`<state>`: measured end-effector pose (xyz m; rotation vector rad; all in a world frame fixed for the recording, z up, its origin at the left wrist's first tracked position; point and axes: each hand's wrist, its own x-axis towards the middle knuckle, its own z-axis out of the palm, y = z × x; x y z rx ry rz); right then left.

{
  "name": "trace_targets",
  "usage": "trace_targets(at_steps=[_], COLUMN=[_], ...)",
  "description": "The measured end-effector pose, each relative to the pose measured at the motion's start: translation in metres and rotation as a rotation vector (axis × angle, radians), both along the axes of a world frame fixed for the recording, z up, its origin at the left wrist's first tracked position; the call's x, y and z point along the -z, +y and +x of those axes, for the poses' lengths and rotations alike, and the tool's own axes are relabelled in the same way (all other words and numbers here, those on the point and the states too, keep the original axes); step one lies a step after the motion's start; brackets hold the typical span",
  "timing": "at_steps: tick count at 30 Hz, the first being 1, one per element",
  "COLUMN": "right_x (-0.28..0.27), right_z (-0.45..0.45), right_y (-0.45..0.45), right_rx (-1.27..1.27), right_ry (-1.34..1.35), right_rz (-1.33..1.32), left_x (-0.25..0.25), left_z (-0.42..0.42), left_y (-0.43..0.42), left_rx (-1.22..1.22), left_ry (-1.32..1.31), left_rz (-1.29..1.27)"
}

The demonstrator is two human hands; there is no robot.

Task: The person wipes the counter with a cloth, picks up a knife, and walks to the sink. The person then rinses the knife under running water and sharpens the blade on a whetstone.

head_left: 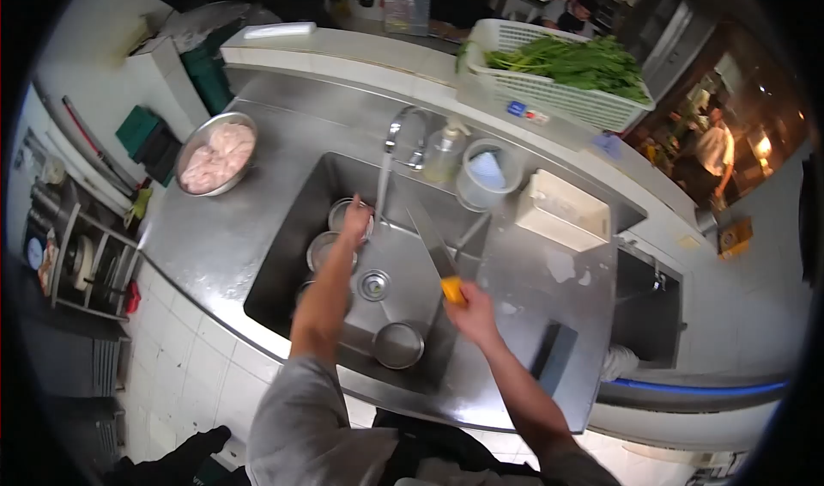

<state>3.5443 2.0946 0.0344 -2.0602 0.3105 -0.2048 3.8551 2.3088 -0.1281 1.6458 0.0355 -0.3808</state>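
Observation:
Water runs from the curved faucet [393,134] into the steel sink [283,254]. My left hand [356,220] reaches into the sink beside the stream, at a round metal container [342,215]; its fingers are too small to make out. Another round container [322,250] lies just below it, and a third [398,345] sits near the sink's front edge. My right hand [472,311] is closed around the yellow handle of a knife [432,241], whose broad blade points up and left over the sink's right side.
A bowl of pale meat [219,155] stands left on the counter. Behind the sink are a soap bottle [444,149] and a clear bucket [488,173]. A white bin [562,211] and a dark flat block [555,357] lie right. Leafy greens fill a basket [549,95]; people stand beyond.

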Motion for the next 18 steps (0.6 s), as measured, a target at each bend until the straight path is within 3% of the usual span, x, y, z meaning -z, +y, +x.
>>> trace_targets(at_steps=[1,2,3,4,8,10,13,14,17,18], right_x=[0.001,0.009,0.018,0.022,0.021,0.024,0.027,0.043,0.070,0.066], right_z=[0.042,0.084,0.124,0.160,0.260,0.280,0.264,0.258,0.220,0.208], right_y=[0.014,0.031,0.046,0.061,0.101,0.109,0.107,0.100,0.081,0.073], right_rx=[-0.042,-0.042,-0.041,-0.053,-0.095,-0.084,-0.135,-0.168,-0.050,-0.049], right_ry=[-0.040,-0.020,0.000,-0.004,0.018,0.086,0.095,0.107,0.090,0.135], right_rz=[-0.193,-0.125,-0.060,-0.097,-0.187,0.216,0.170,0.043,0.024,0.021], left_x=[0.000,-0.034,-0.018,-0.042,-0.091,-0.112,-0.080,-0.096,-0.047,-0.019], left_z=[-0.019,-0.059,-0.065,-0.082,-0.089,-0.075,-0.035,-0.041,-0.030,-0.024], left_y=[0.004,0.000,0.005,0.007,0.012,0.012,0.013,0.005,-0.028,-0.042], left_rx=[-0.182,-0.331,-0.247,-0.250,-0.220,-0.225,-0.158,-0.177,-0.089,-0.020], left_ry=[0.369,0.350,0.316,0.370,0.367,0.329,0.301,0.346,0.473,0.549], left_rz=[-0.519,-0.636,-0.720,-0.792,-0.846,-0.869,-0.757,-0.759,-0.616,-0.677])
